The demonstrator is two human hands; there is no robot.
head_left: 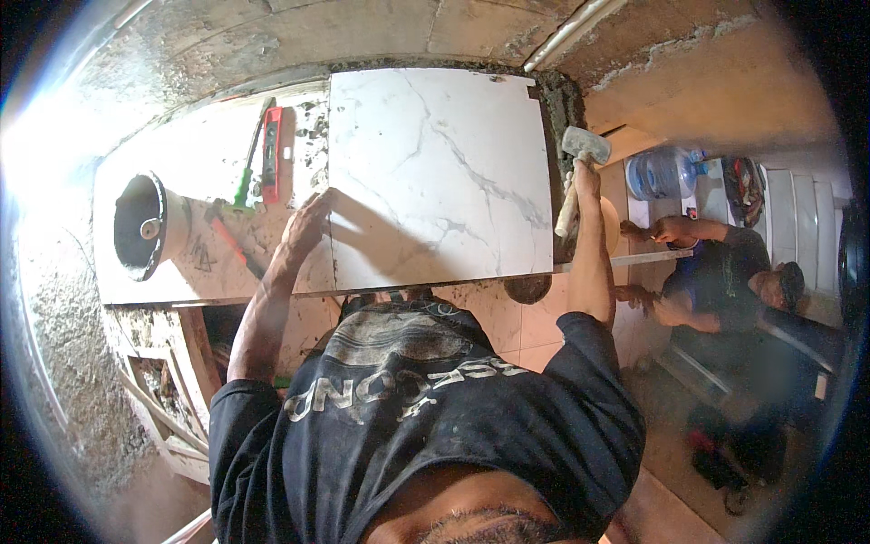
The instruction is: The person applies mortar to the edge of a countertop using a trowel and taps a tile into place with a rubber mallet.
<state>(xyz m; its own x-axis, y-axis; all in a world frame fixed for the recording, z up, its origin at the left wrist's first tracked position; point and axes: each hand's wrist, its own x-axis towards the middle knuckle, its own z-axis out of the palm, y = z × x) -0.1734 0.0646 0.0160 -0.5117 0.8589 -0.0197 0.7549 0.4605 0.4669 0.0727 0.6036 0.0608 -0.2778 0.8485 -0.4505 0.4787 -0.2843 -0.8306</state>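
Note:
A large white marble-patterned tile with grey veins lies flat on the counter, grey mortar showing along its right edge. My right hand is wrapped around the pale handle of a rubber mallet. The mallet's grey head is raised beyond the tile's right edge. At the tile's near left side, my left hand has its fingers stretched to the edge, holding nothing. A red spirit level and a green-handled tool lie left of the tile. Closer to my left forearm is a red-handled tool.
A white bucket with mortar-smeared rim occupies the counter's left end. Wooden framing stands below it. On the right, another person works near a blue water jug. A wall runs behind the counter.

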